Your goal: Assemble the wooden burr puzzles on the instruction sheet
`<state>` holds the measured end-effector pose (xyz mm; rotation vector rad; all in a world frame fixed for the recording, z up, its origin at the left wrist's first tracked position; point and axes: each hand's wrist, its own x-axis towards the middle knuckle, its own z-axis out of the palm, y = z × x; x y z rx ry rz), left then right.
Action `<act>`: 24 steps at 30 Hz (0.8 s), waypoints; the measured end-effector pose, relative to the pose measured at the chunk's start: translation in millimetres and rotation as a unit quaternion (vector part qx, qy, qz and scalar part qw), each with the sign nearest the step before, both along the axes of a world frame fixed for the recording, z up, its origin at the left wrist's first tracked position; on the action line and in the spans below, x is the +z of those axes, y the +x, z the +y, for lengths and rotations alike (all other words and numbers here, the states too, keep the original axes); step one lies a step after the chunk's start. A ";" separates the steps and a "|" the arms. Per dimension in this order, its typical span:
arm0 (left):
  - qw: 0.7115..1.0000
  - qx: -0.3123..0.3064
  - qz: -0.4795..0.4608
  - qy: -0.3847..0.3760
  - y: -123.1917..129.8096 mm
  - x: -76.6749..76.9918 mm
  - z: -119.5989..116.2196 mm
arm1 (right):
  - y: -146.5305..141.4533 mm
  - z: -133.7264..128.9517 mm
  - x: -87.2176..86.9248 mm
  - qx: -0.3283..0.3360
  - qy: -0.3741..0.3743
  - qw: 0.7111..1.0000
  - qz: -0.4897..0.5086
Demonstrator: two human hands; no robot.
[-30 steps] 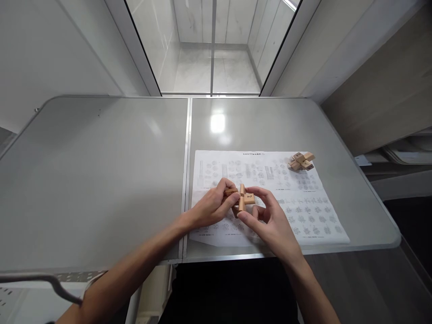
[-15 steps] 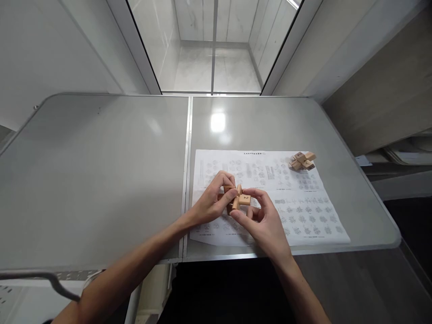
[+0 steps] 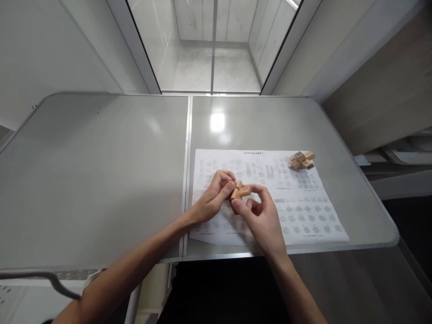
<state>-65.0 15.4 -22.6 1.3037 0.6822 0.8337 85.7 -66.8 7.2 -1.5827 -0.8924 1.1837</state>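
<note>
A small puzzle of interlocking wooden pieces (image 3: 236, 193) is held between both hands above a printed sheet (image 3: 266, 171). My left hand (image 3: 214, 198) grips its left side, thumb and fingers pressed on the wood. My right hand (image 3: 261, 213) pinches it from the right, thumb at the lower edge and index finger by a bar marked with a dark digit. Part of the puzzle is hidden by the fingers. A second wooden block cluster (image 3: 302, 160), with numbers on its bar ends, rests on the sheet's upper right corner.
The grey folding table (image 3: 118, 171) has a metal seam (image 3: 186, 175) left of the sheet. Beyond its far edge are glass doors (image 3: 232, 67). Shelving (image 3: 405, 155) stands at the right, and a curved metal tube (image 3: 50, 275) at the lower left.
The held puzzle has turned and tilted slightly, with its numbered bar now angled up to the right. Both hands have shifted a little while keeping their grip.
</note>
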 end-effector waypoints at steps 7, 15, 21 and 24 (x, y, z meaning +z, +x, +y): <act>0.983 -0.006 -0.077 -0.165 -4.9 4.8 12.5 | 15.4 7.9 -2.8 0.092 0.040 0.995 0.025; 0.966 -0.087 -0.113 -0.214 -5.8 9.0 11.4 | 22.7 10.4 -11.2 0.121 0.062 0.981 0.140; 0.963 -0.120 -0.103 -0.219 -6.5 4.7 8.0 | 14.7 7.8 -12.2 0.096 0.042 0.972 0.208; 0.982 -0.098 -0.056 -0.150 -7.5 0.5 8.3 | 13.5 9.5 -10.5 0.101 0.033 0.969 0.222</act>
